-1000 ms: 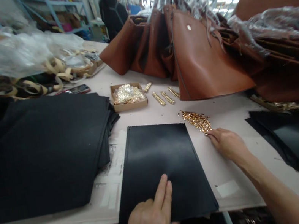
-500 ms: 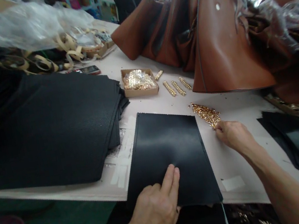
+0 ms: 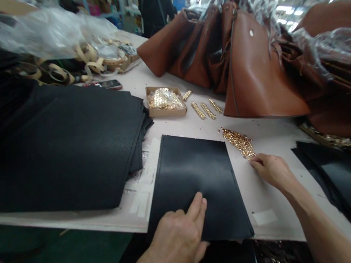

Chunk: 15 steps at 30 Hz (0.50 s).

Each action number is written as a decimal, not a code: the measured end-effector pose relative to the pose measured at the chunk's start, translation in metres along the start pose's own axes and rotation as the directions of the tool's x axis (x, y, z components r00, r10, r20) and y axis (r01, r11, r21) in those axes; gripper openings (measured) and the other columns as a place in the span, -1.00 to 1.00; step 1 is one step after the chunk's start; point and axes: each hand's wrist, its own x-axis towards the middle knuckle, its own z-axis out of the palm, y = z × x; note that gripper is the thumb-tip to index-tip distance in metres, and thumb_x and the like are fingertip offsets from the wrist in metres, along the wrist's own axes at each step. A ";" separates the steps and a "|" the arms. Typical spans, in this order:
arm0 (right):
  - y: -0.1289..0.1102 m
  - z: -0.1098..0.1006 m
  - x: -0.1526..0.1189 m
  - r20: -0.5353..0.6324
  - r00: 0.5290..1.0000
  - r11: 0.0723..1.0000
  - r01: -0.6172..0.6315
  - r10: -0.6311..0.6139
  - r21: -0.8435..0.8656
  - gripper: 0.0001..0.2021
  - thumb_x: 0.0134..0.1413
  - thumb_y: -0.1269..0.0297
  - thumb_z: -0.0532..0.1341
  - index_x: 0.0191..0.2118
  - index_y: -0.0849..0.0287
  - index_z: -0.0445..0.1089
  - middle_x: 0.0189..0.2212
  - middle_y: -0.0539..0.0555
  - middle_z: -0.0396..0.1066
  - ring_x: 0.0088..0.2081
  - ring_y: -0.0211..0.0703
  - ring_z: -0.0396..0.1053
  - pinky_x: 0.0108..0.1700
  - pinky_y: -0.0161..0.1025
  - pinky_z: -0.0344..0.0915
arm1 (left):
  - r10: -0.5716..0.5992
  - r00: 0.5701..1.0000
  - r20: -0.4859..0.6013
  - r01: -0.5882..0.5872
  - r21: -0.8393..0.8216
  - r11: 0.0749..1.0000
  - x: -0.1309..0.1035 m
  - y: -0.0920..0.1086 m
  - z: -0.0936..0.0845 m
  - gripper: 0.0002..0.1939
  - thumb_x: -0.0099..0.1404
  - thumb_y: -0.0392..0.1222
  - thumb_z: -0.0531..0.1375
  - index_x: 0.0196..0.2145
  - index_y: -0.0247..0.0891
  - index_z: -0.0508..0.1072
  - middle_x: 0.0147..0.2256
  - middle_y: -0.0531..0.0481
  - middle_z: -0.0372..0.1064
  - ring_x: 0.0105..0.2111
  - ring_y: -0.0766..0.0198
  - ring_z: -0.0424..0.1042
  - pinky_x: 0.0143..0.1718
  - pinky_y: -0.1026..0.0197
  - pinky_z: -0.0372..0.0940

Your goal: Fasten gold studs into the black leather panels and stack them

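Note:
A black leather panel (image 3: 198,168) lies flat at the table's front edge. My left hand (image 3: 180,235) rests on its lower part, index and middle fingers stretched out and thumb apart. To the right of the panel is a loose pile of small gold metal pieces (image 3: 238,141), rivet-like in look. At the near end of that pile my right hand (image 3: 272,171) has thumb and forefinger pinched together. Whatever is between those fingertips is too small to make out.
A stack of large black leather pieces (image 3: 89,142) covers the left side. Behind the panel are a cardboard box (image 3: 168,113) of gold parts and several gold strips (image 3: 207,111). Brown bags (image 3: 252,68) stand at the back right, more black panels (image 3: 346,174) at the right. A person (image 3: 156,5) stands far back.
The view has tilted up slightly and turned a little to the right. My left hand stays on the panel, and my right hand stays pinched beside the gold pile.

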 end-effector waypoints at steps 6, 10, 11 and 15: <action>-0.072 0.004 -0.050 0.150 0.964 0.895 0.137 -0.218 0.424 -0.74 0.16 0.09 0.18 -0.28 0.13 0.54 -0.37 0.04 0.57 -0.33 -0.14 0.49 -0.26 -0.29 0.35 | 0.030 0.994 -0.105 -0.024 0.059 0.998 -0.013 0.000 0.018 -0.37 0.34 -0.08 0.14 0.28 -0.41 0.17 0.28 -0.20 0.17 -0.31 0.14 0.47 -0.35 0.06 0.41; -0.115 0.011 -0.072 0.217 0.905 0.826 0.207 -0.365 0.524 -0.85 0.14 0.25 0.22 -0.32 0.11 0.54 -0.38 0.00 0.56 -0.34 -0.18 0.49 -0.26 -0.30 0.32 | 0.053 0.986 -0.155 -0.036 0.110 0.993 -0.014 -0.001 0.022 -0.42 0.35 -0.21 0.07 0.28 -0.41 0.16 0.27 -0.20 0.19 -0.38 0.19 0.43 -0.40 0.09 0.34; -0.120 0.013 -0.074 0.229 0.893 0.830 0.231 -0.388 0.509 -0.87 0.14 0.28 0.22 -0.33 0.11 0.54 -0.38 0.00 0.56 -0.35 -0.18 0.48 -0.26 -0.30 0.31 | 0.061 0.983 -0.172 -0.041 0.117 0.992 -0.014 -0.002 0.023 -0.43 0.34 -0.24 0.05 0.28 -0.41 0.16 0.27 -0.19 0.19 -0.39 0.20 0.42 -0.41 0.10 0.32; -0.129 0.016 -0.071 0.269 0.867 0.848 0.269 -0.420 0.456 -0.86 0.15 0.33 0.21 -0.34 0.09 0.53 -0.39 -0.02 0.54 -0.35 -0.19 0.47 -0.26 -0.29 0.28 | 0.086 0.971 -0.222 -0.064 0.104 0.993 -0.015 -0.003 0.027 -0.46 0.33 -0.29 0.04 0.25 -0.42 0.20 0.25 -0.18 0.22 -0.38 0.22 0.38 -0.40 0.12 0.28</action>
